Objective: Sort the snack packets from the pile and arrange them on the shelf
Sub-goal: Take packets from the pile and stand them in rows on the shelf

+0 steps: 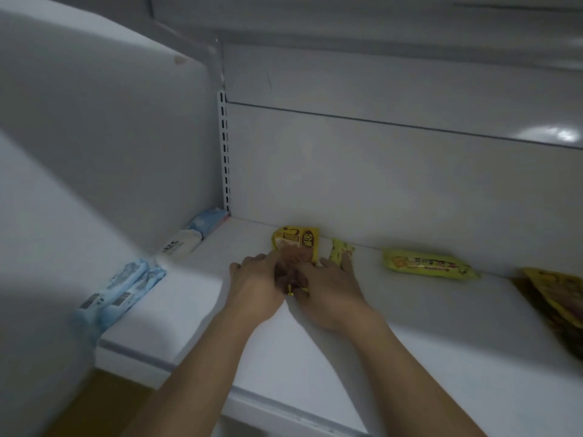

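Note:
Both my hands meet on the white shelf over a yellow snack packet with a brown picture that lies near the back wall. My left hand grips the packet's near end from the left. My right hand holds the same end from the right, its fingers reaching towards a small green-yellow packet just behind it. A long yellow-green packet lies flat further right. The held packet's lower part is hidden by my fingers.
Pale blue and white packs line the shelf's left side along the side panel, with more in the back corner. Dark yellow packets lie at the right edge. An upper shelf hangs overhead.

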Motion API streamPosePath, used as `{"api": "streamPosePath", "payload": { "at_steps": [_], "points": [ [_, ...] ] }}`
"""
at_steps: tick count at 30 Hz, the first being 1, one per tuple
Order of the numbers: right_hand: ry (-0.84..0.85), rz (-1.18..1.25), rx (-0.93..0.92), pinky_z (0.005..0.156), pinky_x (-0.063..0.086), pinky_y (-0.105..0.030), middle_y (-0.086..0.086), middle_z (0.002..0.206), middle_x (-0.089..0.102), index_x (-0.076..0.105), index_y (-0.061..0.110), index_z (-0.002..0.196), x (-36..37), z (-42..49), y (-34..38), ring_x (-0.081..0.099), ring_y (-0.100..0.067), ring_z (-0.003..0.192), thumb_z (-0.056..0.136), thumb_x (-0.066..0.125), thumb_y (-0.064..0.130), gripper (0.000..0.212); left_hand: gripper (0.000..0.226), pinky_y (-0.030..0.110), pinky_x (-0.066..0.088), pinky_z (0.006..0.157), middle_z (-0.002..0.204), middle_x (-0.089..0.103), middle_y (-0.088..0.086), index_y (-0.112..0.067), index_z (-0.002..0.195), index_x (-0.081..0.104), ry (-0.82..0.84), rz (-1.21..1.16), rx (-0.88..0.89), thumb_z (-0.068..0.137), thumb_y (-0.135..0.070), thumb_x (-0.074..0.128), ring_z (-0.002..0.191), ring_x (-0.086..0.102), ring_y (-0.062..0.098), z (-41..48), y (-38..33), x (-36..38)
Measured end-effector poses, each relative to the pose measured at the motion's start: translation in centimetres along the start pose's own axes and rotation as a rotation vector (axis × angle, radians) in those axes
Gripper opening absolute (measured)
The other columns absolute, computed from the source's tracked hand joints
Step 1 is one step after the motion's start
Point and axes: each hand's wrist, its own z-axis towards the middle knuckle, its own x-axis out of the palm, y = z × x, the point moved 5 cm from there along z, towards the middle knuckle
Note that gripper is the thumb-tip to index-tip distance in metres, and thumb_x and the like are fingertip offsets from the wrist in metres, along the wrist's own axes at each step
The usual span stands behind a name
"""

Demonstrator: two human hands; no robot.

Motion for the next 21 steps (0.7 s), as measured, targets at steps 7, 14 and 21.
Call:
{"api": "streamPosePath", "payload": {
  "at_steps": [7, 14, 21],
  "points": [
    [-0.048, 0.037, 0.009, 0.118, -0.001, -0.052, -0.002, 0.125, 0.06, 0.024, 0.038, 0.151, -0.6, -0.8, 0.2, 0.045, -0.026, 0.125, 0.095, 0.048, 0.044, 0.061, 0.045, 0.046, 0.049, 0.086, 0.105, 0.058, 0.002, -0.018, 0.116, 0.059, -0.083, -0.351, -0.007, 0.076, 0.0, 0.067, 0.091, 0.063, 0.028, -0.5, 0.1, -0.4],
    [-0.111, 0.249, 0.057, 0.12, -0.002, -0.05, 0.0, 0.154, 0.037, 0.012, 0.041, 0.154, -1.7, -1.0, 0.1, 0.031, -0.021, 0.142, 0.097, 0.043, 0.049, 0.066, 0.054, 0.005, 0.042, 0.073, 0.099, 0.056, 0.003, -0.032, 0.096, 0.062, -0.263, -0.619, -0.079, 0.076, 0.016, 0.051, 0.081, 0.057, -0.002, -1.5, -0.5, -2.7],
    [-0.288, 0.285, 0.045, 0.12, 0.004, -0.038, -0.001, 0.15, 0.044, 0.018, 0.041, 0.153, -3.1, -1.5, 0.7, 0.039, -0.018, 0.138, 0.082, 0.019, 0.072, 0.077, 0.052, 0.042, 0.054, 0.084, 0.101, 0.063, 0.005, -0.038, 0.085, 0.063, -0.46, -0.891, -0.212, 0.081, 0.013, 0.053, 0.09, 0.061, 0.007, -2.8, -1.1, -5.0]
  ]
}}
